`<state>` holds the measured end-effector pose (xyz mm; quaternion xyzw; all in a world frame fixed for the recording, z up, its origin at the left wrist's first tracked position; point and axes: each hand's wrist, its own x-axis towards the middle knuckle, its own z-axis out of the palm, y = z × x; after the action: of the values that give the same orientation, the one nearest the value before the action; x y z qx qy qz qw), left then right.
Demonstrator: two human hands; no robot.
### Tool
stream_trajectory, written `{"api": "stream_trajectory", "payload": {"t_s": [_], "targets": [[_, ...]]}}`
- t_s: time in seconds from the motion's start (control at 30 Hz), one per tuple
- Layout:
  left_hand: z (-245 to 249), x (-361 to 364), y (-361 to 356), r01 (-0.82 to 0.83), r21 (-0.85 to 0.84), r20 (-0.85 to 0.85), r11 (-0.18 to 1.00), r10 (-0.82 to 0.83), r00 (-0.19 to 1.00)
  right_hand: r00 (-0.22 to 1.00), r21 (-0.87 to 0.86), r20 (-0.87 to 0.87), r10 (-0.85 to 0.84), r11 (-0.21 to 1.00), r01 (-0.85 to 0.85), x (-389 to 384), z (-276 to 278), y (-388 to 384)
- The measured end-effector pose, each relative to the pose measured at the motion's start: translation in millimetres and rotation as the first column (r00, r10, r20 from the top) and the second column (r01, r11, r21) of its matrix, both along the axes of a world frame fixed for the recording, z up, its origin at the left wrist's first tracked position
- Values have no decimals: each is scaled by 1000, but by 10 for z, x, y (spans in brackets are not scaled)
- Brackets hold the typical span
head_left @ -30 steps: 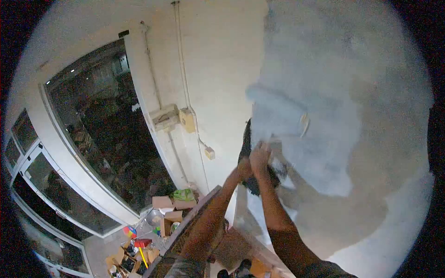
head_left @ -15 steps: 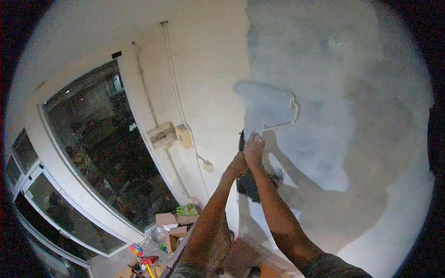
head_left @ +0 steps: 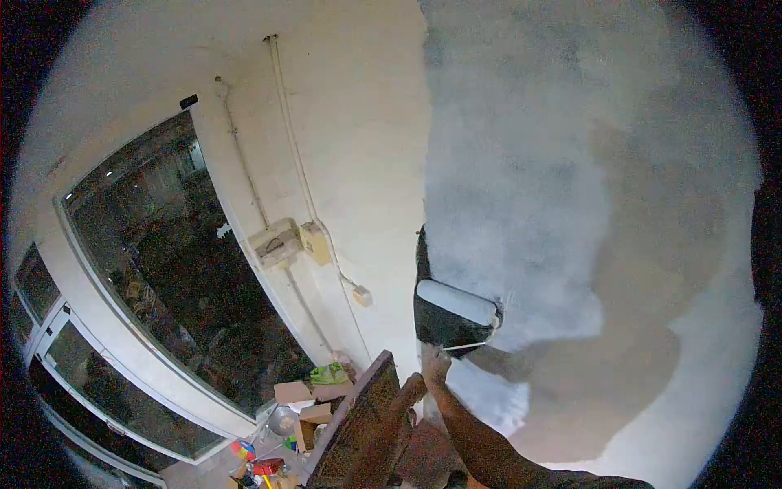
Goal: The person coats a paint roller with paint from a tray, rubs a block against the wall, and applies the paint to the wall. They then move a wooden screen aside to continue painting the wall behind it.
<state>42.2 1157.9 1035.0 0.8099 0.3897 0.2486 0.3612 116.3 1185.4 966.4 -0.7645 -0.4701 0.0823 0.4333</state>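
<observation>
A paint roller (head_left: 458, 302) with a pale sleeve lies against the wall, over the upper part of a black patch (head_left: 440, 326). Its thin metal frame runs down to the handle. My right hand (head_left: 436, 363) is closed round the handle, just below the black patch. Below and to the left of it, my left hand (head_left: 415, 385) is closed at the lower end of the handle. Grey-white paint (head_left: 513, 163) covers the wall around and above the roller, and the bare cream wall (head_left: 366, 163) lies to its left.
A large glass window (head_left: 179, 261) stands at the left. Pipes and an electrical box (head_left: 314, 244) are fixed to the cream wall. A brown board (head_left: 358, 424) rises at the bottom, beside open cardboard boxes (head_left: 314, 414) and coloured items on the floor.
Both hands and the roller have moved down the wall, from the grey painted area onto the black patch. More of the brown board shows now.
</observation>
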Motion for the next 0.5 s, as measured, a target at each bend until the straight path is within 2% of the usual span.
{"api": "stream_trajectory", "payload": {"t_s": [0.03,0.07,0.17,0.23,0.27,0.33,0.37,0.43,0.47,0.5], "targets": [[-65,-28,-10,1,-7,-9,1000,-2,1000,949,46,307,-73,997,62,-85,-67,-63],[-59,-69,-19,7,-7,-19,1000,-7,1000,803,98,578,-143,990,106,-173,-96,-202],[135,-129,-16,19,12,-46,1000,-18,999,934,139,348,-83,990,36,-94,98,-108],[447,-141,30,28,39,-60,999,-25,998,855,211,499,-139,977,35,-76,1045,-200],[675,-149,44,30,49,-70,998,-27,997,934,194,352,-63,981,-7,-45,1338,-120],[1320,-191,-21,35,32,-92,999,-32,995,928,188,371,-18,981,-56,7,1920,-38],[1727,-203,-56,39,21,-109,999,-37,993,844,200,533,-57,978,-60,18,2225,-25],[2303,-199,-39,37,68,-86,997,-31,996,793,300,564,-231,952,65,43,2612,194],[2389,-136,72,29,164,-37,986,-23,999,842,47,537,-47,999,25,95,2904,260],[2472,-72,185,13,261,8,965,-16,1000,877,-208,463,126,978,-31,157,3100,268]]}}
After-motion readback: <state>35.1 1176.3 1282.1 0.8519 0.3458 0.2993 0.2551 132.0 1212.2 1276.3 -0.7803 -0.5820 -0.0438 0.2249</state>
